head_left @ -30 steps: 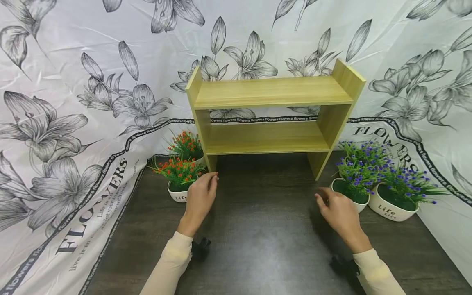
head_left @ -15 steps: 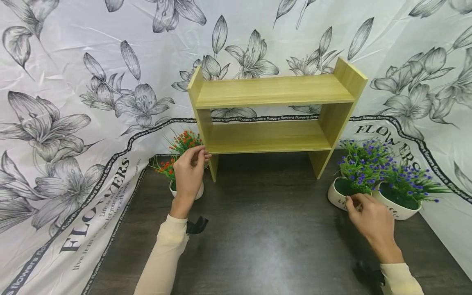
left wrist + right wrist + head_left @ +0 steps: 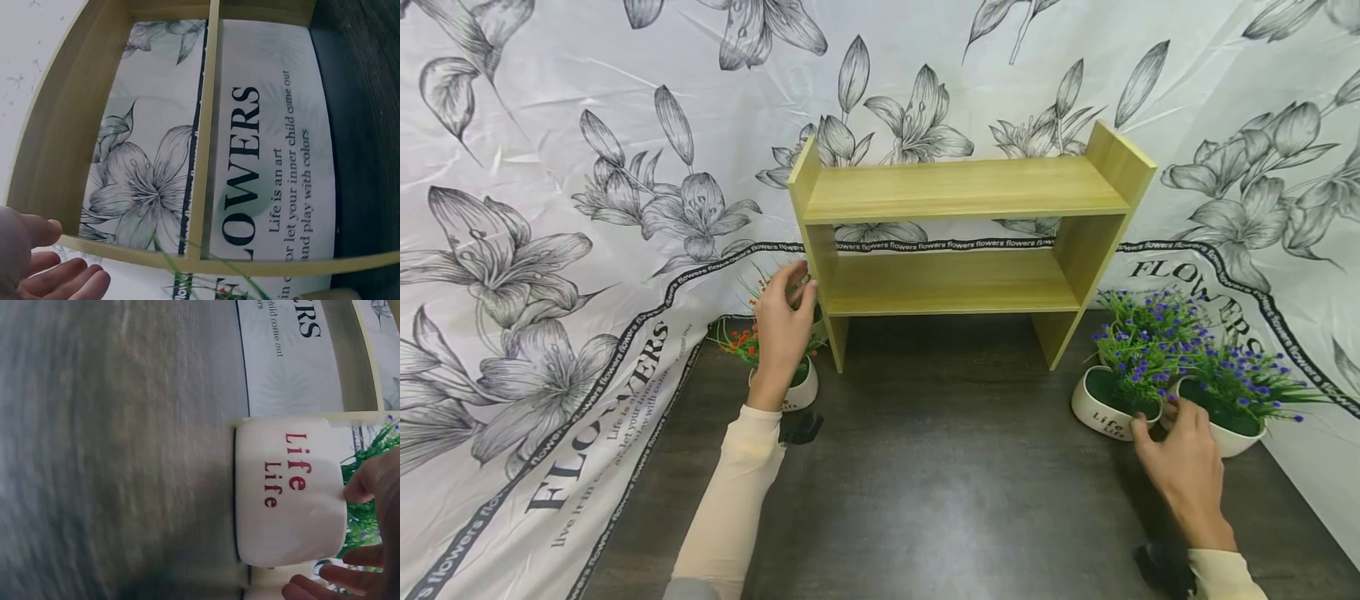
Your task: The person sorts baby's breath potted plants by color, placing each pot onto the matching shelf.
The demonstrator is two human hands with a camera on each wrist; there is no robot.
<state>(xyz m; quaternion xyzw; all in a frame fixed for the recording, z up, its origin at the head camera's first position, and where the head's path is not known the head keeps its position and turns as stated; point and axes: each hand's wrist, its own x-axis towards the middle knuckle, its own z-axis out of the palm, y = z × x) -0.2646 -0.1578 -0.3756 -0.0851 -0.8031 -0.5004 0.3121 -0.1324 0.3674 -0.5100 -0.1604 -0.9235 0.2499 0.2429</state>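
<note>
Several white pots of purple flowers stand at the right of the table. My right hand (image 3: pixel 1187 467) reaches the front-left flower pot (image 3: pixel 1101 417), which is lettered "Life". In the right wrist view the thumb (image 3: pixel 359 484) is at the pot's rim, and the loosely bent fingers (image 3: pixel 340 576) lie along its side, apparently not closed on it. My left hand (image 3: pixel 784 321) hovers by the left side panel of the wooden shelf (image 3: pixel 955 283), above the orange-flower pots (image 3: pixel 801 392), partly hiding them. Its fingers are relaxed and hold nothing.
A second purple-flower pot (image 3: pixel 1232 437) sits right of the one at my right hand, with more purple flowers (image 3: pixel 1150 317) behind. A wall cloth (image 3: pixel 700 108) printed with flowers hangs behind the dark table (image 3: pixel 940 467).
My right hand has moved right, to the rim of the front purple-flower pot. My left hand has risen and shifted left, from in front of the orange-flower pots to beside the shelf's panel.
</note>
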